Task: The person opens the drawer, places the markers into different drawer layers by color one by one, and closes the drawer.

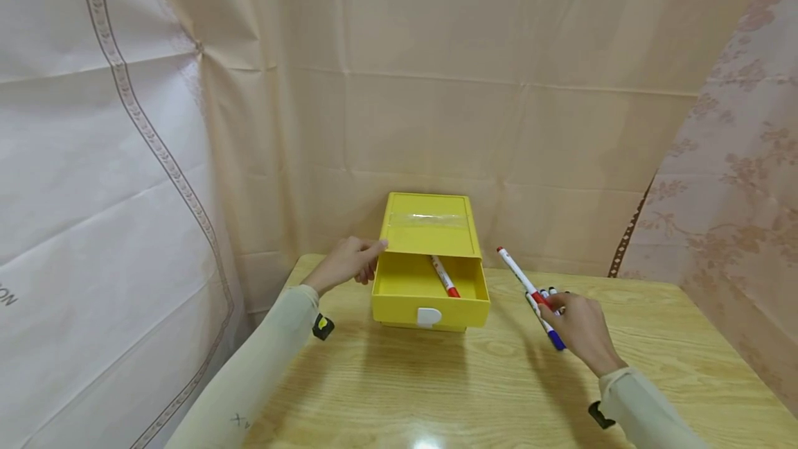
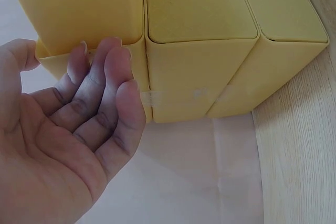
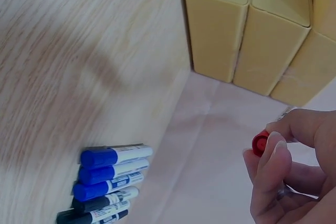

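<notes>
A yellow stack of drawers (image 1: 430, 238) stands against the curtain, its top drawer (image 1: 395, 307) pulled out. Inside that drawer lies a red-capped whiteboard marker (image 1: 441, 274), leaning toward the back. My left hand (image 1: 349, 262) holds the unit by its upper left edge; in the left wrist view its thumb hooks over the edge and the fingers (image 2: 123, 98) curl along the side. To the right of the drawer, my right hand (image 1: 580, 328) pinches another red marker (image 1: 516, 269) by its red-capped end. The right wrist view shows that red cap (image 3: 260, 143) between thumb and fingers.
Below my right hand, several markers lie side by side on the wooden table (image 1: 411, 386), with blue caps (image 3: 97, 176) and black caps (image 3: 81, 205). A beige curtain (image 1: 424, 123) hangs behind the table, with more fabric at both sides.
</notes>
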A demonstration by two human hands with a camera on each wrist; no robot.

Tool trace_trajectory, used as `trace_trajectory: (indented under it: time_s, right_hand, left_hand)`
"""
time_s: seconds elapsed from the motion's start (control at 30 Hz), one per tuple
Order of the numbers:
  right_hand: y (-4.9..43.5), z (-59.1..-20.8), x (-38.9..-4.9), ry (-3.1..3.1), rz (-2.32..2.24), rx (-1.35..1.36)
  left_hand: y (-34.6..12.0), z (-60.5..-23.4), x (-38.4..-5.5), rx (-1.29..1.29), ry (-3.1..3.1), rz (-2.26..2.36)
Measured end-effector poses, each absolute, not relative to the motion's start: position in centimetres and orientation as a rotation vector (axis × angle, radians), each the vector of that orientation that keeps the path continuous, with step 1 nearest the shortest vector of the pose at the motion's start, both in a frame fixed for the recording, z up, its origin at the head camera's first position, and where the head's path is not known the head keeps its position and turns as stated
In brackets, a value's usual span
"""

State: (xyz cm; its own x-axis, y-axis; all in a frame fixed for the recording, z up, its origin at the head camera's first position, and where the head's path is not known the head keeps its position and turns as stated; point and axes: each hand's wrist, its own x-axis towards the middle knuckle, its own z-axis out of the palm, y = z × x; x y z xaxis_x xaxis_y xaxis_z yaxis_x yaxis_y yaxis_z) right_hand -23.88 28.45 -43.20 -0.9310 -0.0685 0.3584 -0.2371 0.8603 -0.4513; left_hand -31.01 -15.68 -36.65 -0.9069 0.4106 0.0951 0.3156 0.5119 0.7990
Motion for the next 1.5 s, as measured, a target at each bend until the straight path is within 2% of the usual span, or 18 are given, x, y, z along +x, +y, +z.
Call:
trace_trajectory:
  time_s: [1.5]
  right_hand:
    - [25.1,-38.7,-21.7,-2.592,0.790,0.319]
  left_hand:
    - [-15.7,-36.8,-31.1,0.683,2.657,1.361]
